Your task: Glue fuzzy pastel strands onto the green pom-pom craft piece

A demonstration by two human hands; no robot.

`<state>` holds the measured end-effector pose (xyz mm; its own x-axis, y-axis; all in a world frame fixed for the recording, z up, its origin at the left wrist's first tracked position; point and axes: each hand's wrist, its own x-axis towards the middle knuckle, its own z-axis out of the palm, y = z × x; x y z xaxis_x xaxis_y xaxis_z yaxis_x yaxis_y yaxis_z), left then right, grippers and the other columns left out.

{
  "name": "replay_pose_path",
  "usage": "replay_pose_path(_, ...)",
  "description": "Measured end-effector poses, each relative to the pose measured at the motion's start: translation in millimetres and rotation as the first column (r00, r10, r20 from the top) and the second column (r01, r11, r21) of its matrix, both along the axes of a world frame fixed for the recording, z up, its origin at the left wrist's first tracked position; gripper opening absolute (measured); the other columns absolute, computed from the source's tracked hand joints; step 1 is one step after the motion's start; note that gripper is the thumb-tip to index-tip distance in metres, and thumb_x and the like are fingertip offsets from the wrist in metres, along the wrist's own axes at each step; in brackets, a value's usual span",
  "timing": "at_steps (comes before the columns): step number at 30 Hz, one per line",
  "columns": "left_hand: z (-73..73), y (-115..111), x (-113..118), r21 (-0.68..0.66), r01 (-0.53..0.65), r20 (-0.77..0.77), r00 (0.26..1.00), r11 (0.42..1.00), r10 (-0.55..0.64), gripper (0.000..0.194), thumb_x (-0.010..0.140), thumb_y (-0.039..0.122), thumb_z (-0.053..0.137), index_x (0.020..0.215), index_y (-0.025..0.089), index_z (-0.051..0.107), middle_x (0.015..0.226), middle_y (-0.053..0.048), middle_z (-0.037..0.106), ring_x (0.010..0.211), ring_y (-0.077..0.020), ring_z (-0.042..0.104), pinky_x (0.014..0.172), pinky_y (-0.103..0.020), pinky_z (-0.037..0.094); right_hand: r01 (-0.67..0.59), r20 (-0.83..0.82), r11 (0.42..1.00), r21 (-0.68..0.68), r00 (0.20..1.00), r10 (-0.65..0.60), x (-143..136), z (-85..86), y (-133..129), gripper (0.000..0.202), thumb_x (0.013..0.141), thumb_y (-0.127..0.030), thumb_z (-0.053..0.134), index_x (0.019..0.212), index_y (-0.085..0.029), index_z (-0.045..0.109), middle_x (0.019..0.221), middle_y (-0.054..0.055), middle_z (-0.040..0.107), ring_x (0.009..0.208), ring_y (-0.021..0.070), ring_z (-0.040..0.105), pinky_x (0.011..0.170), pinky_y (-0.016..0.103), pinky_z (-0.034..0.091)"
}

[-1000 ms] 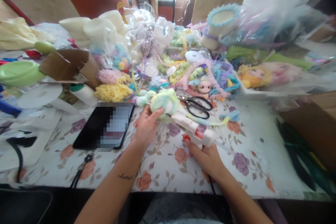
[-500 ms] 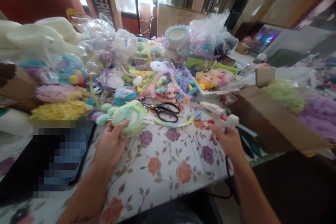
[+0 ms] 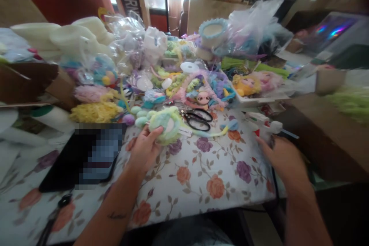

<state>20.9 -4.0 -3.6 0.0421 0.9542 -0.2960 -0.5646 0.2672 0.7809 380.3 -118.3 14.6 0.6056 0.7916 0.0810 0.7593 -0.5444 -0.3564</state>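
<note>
The left hand [image 3: 147, 144] pinches the fluffy green-and-blue ball [image 3: 165, 126], maybe to keep it steady. The right hand [image 3: 284, 157], well apart, seems wrapped round the white-and-red glue gun [image 3: 266, 125], though it's blurry.

On the table [image 3: 196, 169], the scissors [image 3: 197, 119] lie right of the tablet [image 3: 63, 161], before the doll head [image 3: 203, 98].
</note>
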Motion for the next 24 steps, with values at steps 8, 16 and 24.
replay_pose_path(8,-2.2,-5.0,1.7,0.072,0.026,0.056,0.998,0.997,-0.030,0.065,0.078,0.018,0.087,0.139,0.023,0.064,0.114,-0.004,0.083,0.102,-0.0192,0.080,0.087,-0.023,0.063,-0.172,-0.537,0.924,0.342,0.771,0.342,-105.9,5.2,5.7,0.051,0.087,-0.066,0.070,0.112,-0.022,0.073,0.095,0.012,0.080,0.085,0.0312,0.077,0.079,0.046,0.061)
replay_pose_path(16,-6.0,-6.8,0.6,0.185,0.099,-0.023,0.995,0.978,-0.096,0.061,0.081,0.029,0.087,0.138,0.027,0.066,0.122,-0.005,0.081,0.117,-0.0246,0.077,0.098,-0.031,0.062,-0.226,-0.890,0.894,0.387,0.161,0.426,-183.7,-8.1,90.1,0.079,0.074,-0.059,0.089,0.138,-0.026,0.056,0.129,0.012,0.074,0.118,0.0332,0.074,0.098,0.049,0.064)
replay_pose_path(24,-4.1,-13.0,8.0,0.172,0.159,-0.071,0.986,0.972,-0.148,0.062,0.081,0.031,0.086,0.139,0.025,0.065,0.123,-0.005,0.080,0.118,-0.0258,0.076,0.101,-0.034,0.060,-0.144,-0.842,0.857,0.495,0.165,0.514,-187.2,-20.9,83.6,0.064,0.075,-0.048,0.087,0.129,-0.028,0.060,0.143,0.009,0.068,0.128,0.0333,0.069,0.102,0.048,0.064)
